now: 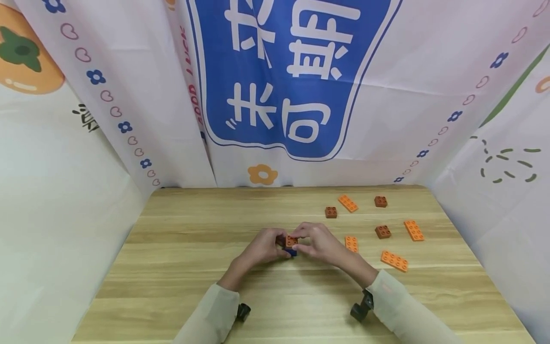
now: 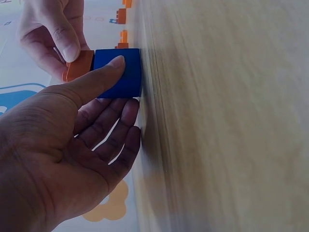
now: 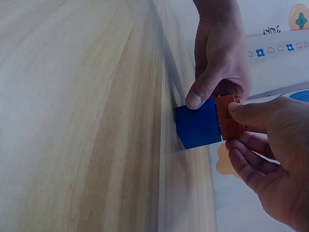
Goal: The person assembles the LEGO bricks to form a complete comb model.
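Near the middle of the table, my left hand holds a blue toy building block, its thumb pressed on one face and the fingers under the far side in the left wrist view. On top of the blue block is a reddish-brown studded brick; a thin dark line shows between them in the right wrist view. The right hand pinches this brick between thumb and fingers. The block's lower edge is right at the table surface.
To the right on the wooden table lie several loose bricks: flat orange plates such as this orange plate, and smaller brown bricks such as this brown brick. A printed cloth hangs behind the table's far edge.
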Available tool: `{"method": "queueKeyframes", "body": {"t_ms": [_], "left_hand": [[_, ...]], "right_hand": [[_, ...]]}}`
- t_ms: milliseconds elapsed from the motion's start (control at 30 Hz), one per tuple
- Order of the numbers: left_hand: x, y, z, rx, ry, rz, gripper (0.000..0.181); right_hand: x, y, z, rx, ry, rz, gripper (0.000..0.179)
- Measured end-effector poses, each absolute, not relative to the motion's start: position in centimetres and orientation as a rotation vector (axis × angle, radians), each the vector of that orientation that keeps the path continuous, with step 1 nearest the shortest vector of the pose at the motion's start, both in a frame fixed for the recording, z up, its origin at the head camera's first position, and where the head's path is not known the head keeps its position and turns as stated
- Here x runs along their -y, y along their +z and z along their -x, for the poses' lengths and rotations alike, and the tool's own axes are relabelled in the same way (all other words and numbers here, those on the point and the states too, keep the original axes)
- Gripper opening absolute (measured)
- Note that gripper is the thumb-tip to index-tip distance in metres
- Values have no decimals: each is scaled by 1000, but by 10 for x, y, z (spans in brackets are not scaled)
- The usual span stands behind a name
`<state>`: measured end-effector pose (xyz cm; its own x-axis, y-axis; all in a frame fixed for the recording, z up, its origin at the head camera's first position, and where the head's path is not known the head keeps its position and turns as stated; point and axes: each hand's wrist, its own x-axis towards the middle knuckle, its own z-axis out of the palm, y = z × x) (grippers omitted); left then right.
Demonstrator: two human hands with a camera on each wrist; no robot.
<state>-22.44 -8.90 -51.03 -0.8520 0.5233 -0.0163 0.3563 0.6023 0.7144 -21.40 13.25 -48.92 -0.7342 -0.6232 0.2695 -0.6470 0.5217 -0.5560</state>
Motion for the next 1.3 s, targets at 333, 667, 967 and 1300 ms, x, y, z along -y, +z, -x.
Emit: {"method": "queueKeyframes", "body": {"t_ms": [333, 667, 967, 1300], "left_hand": [[91, -511, 224, -2607, 1107, -748, 28], [91, -512, 224, -2610, 1112, -751, 28], [90, -511, 222, -2608, 1128, -771, 29], [91, -510, 218, -2593, 1134, -783, 47]], "right_hand": [[-128, -484, 213, 2737, 1021, -1145, 28], [-129, -489, 211, 2708, 1050, -1108, 27], [-132, -498, 210, 2686, 1117, -1043, 33], [-144, -502, 209, 2633, 1169, -1056, 35]]}}
